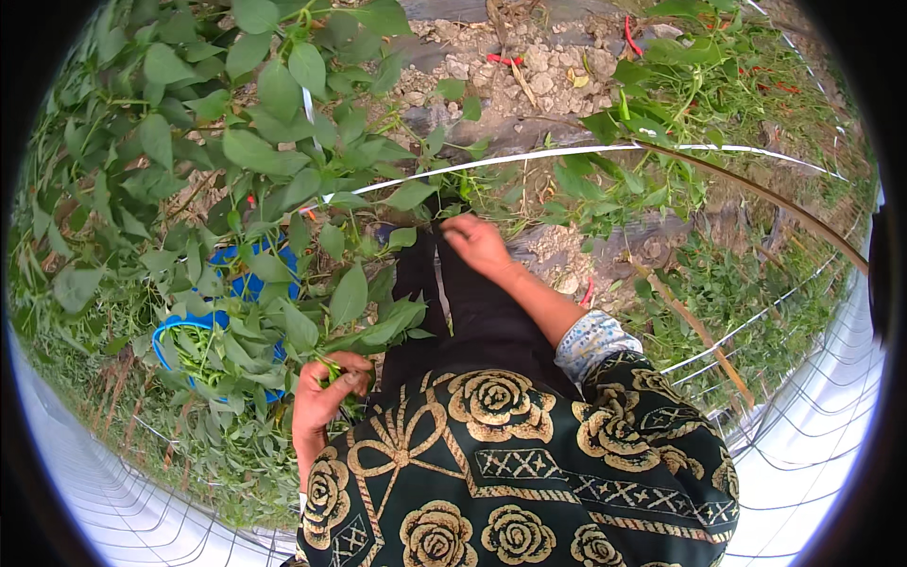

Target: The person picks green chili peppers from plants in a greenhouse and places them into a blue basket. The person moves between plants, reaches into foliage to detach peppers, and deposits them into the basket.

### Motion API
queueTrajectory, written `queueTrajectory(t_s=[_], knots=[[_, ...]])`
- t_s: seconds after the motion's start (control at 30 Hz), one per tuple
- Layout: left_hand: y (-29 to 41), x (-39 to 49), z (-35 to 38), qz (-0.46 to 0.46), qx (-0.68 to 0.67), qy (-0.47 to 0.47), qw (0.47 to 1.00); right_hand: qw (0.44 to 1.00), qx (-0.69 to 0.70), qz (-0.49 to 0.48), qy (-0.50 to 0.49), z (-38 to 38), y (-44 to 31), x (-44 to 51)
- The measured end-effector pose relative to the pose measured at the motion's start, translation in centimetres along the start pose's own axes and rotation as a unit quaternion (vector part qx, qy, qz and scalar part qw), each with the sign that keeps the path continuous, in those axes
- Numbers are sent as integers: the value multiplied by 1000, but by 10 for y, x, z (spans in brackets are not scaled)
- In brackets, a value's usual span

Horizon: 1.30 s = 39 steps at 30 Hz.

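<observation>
My left hand (327, 390) is curled around some green chili peppers (333, 370) near my waist, partly under pepper leaves. My right hand (476, 242) reaches forward over my dark trousers (482, 312), its fingertips at the lower foliage of a chili pepper plant (460, 193). Its fingers are bent, and whether anything is pinched between them does not show. To the left, a blue basket (161, 349) contains many green chili peppers (198, 354). Leaves cover part of its rim.
Dense pepper plants (262, 152) fill the left side. A white strap (496, 159) crosses ahead, meeting a curved pole (772, 195) at right. Another blue object (262, 273) shows through leaves. Red chilies (504, 59) lie on the stony soil (524, 85). A wooden stake (698, 333) leans at right.
</observation>
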<state>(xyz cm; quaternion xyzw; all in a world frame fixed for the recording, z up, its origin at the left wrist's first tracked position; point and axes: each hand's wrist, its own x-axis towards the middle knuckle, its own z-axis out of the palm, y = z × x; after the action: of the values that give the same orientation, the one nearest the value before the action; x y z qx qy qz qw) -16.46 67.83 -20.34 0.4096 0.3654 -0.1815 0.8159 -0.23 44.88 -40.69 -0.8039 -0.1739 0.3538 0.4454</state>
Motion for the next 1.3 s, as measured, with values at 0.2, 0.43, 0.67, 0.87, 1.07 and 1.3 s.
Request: queueTrajectory(t_s=[0.2,0.43,0.67,0.87,1.07,1.3], knots=[[-30,41,16,-183,139,8,973,974,-199,100,33,-3,168,70],[-58,36,-8,-217,39,-10,975,938,-220,99,-250,51,164,119],[-73,77,-20,-102,205,-87,970,937,-233,125,-230,19,176,128],[-84,85,-25,-92,165,-24,982,807,384,348,-284,10,128,132],[-114,66,-34,-25,30,189,981,829,397,289,-266,-8,50,119],[-179,115,20,36,281,311,907,799,468,312,-211,-45,55,110]])
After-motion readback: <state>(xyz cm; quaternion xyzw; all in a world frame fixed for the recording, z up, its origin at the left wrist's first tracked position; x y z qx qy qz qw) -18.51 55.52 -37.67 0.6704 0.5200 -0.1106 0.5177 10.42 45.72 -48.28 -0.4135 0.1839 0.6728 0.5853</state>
